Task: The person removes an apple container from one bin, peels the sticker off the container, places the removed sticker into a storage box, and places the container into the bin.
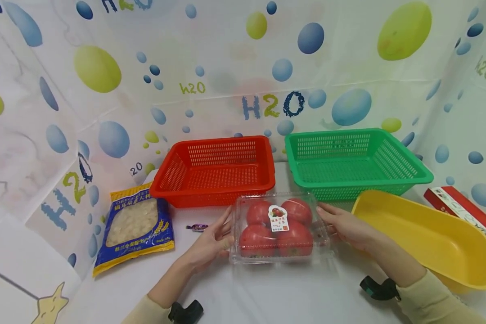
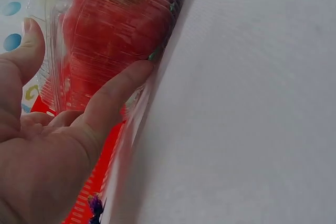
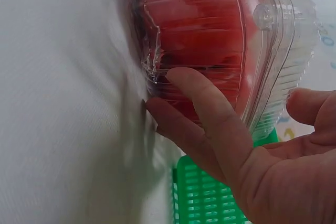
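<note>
A clear plastic clamshell box (image 1: 283, 259) holds several red tomatoes (image 1: 293, 239) under a lid with a white label (image 1: 278, 218). It sits centrally on the white tabletop, in front of the two baskets. My left hand (image 1: 212, 243) is at the box's left side; in the left wrist view a finger (image 2: 118, 90) reaches along its lower edge, with the thumb raised beside the lid rim. On the right side, my right hand (image 1: 352, 227) touches the box wall with extended fingers (image 3: 210, 100), while its thumb stands apart from the lid rim.
Behind stand a red basket (image 1: 212, 198) and a green basket (image 1: 360, 185). A yellow tub (image 1: 425, 243) lies right, beside a red-and-white box (image 1: 470, 211). At left are a blue-and-yellow pasta bag (image 1: 133, 225) and a small purple-wrapped item (image 1: 197, 227). Patterned cloth encloses the table.
</note>
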Tool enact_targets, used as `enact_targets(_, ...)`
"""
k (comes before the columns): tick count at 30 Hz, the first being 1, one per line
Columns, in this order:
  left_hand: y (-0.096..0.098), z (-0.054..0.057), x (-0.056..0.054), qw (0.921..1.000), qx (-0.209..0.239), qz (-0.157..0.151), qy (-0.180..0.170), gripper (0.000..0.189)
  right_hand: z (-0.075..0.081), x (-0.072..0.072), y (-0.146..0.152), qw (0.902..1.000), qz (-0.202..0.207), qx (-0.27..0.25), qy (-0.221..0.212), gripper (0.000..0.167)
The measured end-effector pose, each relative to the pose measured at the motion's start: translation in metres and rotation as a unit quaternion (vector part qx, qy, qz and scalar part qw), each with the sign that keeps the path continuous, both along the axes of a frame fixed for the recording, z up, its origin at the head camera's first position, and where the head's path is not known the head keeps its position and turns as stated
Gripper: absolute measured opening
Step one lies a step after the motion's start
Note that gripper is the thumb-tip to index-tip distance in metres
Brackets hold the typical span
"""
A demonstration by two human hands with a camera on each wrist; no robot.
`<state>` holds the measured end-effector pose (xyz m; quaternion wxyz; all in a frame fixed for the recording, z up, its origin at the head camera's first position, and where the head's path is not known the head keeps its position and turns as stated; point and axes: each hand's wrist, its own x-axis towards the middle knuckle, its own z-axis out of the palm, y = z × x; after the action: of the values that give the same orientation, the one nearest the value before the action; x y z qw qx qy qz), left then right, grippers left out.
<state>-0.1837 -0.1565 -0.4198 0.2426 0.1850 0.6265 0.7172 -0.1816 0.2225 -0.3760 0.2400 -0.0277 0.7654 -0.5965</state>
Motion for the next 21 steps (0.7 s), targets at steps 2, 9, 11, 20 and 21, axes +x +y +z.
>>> enact_targets(2,-0.001,-0.001,-0.001,1.0000,0.003,-0.004,0.005,0.092,0.000,-0.001,0.000,1.0000,0.000,0.003,-0.003,0.075)
enact_targets(9,-0.002,-0.003,-0.004,0.9998,0.008,-0.014,0.010,0.096,0.000,-0.002,0.003,0.9999,0.014,0.009,0.004,0.075)
enact_targets(11,-0.002,-0.003,-0.004,0.9999,0.003,-0.010,0.009,0.096,0.001,-0.003,0.004,0.9998,0.017,0.012,0.005,0.076)
enact_targets(20,-0.002,-0.004,-0.004,0.9999,-0.003,-0.009,0.004,0.098,0.000,-0.005,0.015,0.9954,0.047,0.079,0.027,0.079)
enact_targets(21,-0.002,-0.003,-0.004,0.9999,-0.005,-0.009,0.005,0.097,-0.001,-0.005,0.015,0.9952,0.050,0.079,0.029,0.079)
